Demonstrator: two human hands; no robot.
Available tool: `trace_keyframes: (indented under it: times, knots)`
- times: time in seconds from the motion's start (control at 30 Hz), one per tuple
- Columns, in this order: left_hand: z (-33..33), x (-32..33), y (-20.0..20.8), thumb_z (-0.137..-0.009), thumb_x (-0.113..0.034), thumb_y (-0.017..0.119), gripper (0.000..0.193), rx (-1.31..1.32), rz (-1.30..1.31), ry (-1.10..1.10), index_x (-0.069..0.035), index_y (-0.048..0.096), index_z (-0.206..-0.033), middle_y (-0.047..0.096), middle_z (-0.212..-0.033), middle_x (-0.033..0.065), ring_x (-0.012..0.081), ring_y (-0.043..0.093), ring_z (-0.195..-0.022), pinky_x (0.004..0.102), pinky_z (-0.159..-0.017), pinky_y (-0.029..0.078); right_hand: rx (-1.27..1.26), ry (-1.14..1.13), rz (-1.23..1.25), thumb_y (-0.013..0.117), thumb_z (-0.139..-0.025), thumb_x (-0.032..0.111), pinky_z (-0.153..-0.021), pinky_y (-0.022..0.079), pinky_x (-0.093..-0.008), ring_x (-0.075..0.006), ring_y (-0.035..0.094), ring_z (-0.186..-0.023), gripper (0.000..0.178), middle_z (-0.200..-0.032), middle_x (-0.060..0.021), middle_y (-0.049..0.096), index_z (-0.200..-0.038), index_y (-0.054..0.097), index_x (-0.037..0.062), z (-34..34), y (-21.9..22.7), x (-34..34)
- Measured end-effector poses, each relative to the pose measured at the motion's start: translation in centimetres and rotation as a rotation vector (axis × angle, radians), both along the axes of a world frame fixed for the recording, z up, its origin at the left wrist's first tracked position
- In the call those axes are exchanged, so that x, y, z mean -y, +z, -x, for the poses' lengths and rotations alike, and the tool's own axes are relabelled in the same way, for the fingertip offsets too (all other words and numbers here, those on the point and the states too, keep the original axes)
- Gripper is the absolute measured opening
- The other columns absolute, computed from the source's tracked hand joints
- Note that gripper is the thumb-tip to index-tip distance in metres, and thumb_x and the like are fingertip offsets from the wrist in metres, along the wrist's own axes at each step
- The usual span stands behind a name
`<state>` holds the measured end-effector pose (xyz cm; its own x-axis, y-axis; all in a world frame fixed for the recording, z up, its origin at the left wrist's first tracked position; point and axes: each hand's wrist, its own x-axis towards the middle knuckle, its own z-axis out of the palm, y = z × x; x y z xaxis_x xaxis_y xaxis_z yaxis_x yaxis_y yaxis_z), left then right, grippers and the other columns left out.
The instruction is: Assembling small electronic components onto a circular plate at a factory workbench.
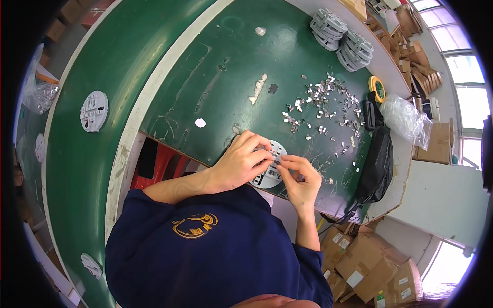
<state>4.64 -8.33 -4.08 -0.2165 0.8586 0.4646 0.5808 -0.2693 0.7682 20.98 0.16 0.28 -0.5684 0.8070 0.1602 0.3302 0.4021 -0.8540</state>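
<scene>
A round light-grey plastic disc (268,179) with slots and raised ribs lies at the near edge of the green table, under both hands. My left hand (241,160) comes over it from the left, thumb and fingers pinched together near its middle. From the right, my right hand (302,179) meets it with thumb and forefinger closed at the same spot. Whatever small piece sits between the fingertips is too small and covered to name. Farther right on the table, many small metal clips (323,97) are scattered loosely.
Two stacks of grey discs (328,28) stand at the far right corner. Along the right side lie a yellow tape roll (377,89), a clear plastic bag (405,119) and a black bag (377,167). On the left, a green conveyor belt (77,169) carries more discs (94,111).
</scene>
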Motion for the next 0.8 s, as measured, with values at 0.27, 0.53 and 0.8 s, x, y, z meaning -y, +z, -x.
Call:
trace_keyframes:
  times: [0.27, 0.53, 0.8]
  knots:
    - [-0.1, -0.1, -0.2, -0.079, -0.01, 0.074, 0.012, 0.009, -0.014, 0.01, -0.006, 0.067, -0.087, 0.059, -0.106, 0.0037, 0.0249, 0.052, -0.099, 0.0359, -0.083, 0.045, -0.005, 0.008, -0.111, 0.08, -0.075, -0.001, -0.047, 0.036, -0.0196, -0.0041, 0.047, -0.054, 0.014, -0.087, -0.0041, 0.069, -0.086, 0.072, 0.0029, 0.1, -0.5, 0.7]
    - [0.1, 0.1, 0.0, -0.079, -0.009, 0.074, 0.011, 0.024, 0.001, -0.006, -0.005, 0.068, -0.088, 0.059, -0.108, 0.0047, 0.0258, 0.051, -0.101, 0.0368, -0.085, 0.045, 0.019, 0.024, -0.131, 0.078, -0.077, -0.001, -0.048, 0.037, -0.0203, -0.0048, 0.047, -0.054, 0.012, -0.086, -0.0041, 0.069, -0.087, 0.071, 0.0026, 0.5, -0.2, 1.2]
    - [1.3, 0.8, 0.2, -0.079, -0.006, 0.074, 0.013, 0.077, -0.02, -0.051, -0.004, 0.068, -0.09, 0.059, -0.111, 0.0069, 0.0265, 0.054, -0.101, 0.0358, -0.083, 0.048, 0.065, 0.134, -0.037, 0.074, -0.079, -0.004, -0.054, 0.039, -0.0216, -0.0075, 0.051, -0.062, 0.012, -0.087, -0.005, 0.068, -0.089, 0.069, 0.001, 0.8, 0.4, 0.4]
